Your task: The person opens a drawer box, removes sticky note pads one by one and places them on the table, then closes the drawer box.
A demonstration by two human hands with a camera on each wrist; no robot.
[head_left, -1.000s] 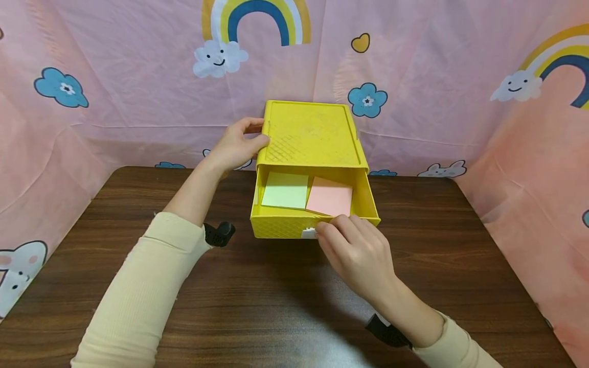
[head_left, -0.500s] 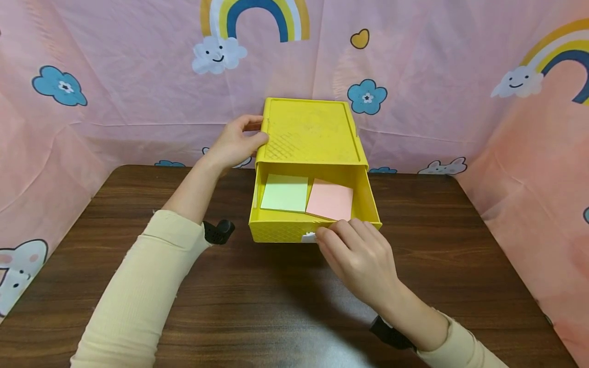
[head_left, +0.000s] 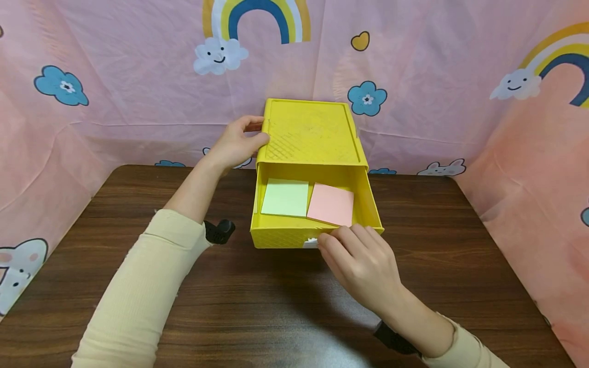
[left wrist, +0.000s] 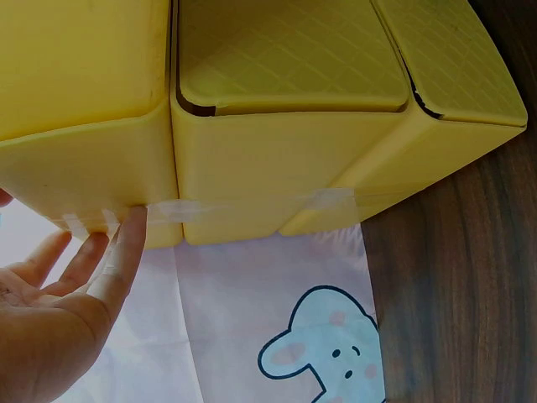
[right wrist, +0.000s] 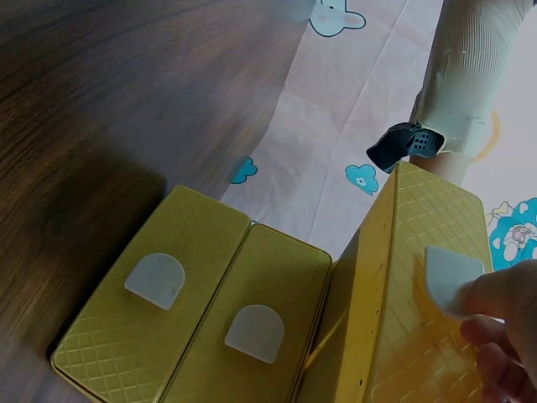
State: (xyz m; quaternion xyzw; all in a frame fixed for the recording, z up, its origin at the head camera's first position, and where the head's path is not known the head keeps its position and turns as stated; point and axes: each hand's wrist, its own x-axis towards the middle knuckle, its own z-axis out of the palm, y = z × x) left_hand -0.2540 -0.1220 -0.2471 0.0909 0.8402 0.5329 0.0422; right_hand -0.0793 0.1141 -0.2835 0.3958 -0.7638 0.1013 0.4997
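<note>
At the far left, a pink printed cloth (head_left: 138,71) hangs behind the dark wooden counter (head_left: 221,317), and your left sleeve (head_left: 131,291) reaches in from the near left, a black device (head_left: 219,232) at its wrist. Your left grip (head_left: 235,144) is not clenched: the thumb rests on the top edge of the yellow cabinet (head_left: 313,133) and the extended fingers touch its left side. The cabinet stands at the far middle of the counter, and your left wrist view shows clear tape (left wrist: 260,204) across its sections. Its top drawer (head_left: 276,238) is out toward you; inside, a light green pad (head_left: 285,198) lies flat on the left, with a pink pad (head_left: 331,204) just beside it on the right, slightly turned. On the drawer's front, your right grip (head_left: 361,263) pinches the white tab (head_left: 310,243) between thumb and curled fingers. Seen from your right wrist, the two lower drawers (right wrist: 201,252) are closed, each with a pale tab of its own. Your right sleeve (head_left: 465,345) comes in from the near right.
</note>
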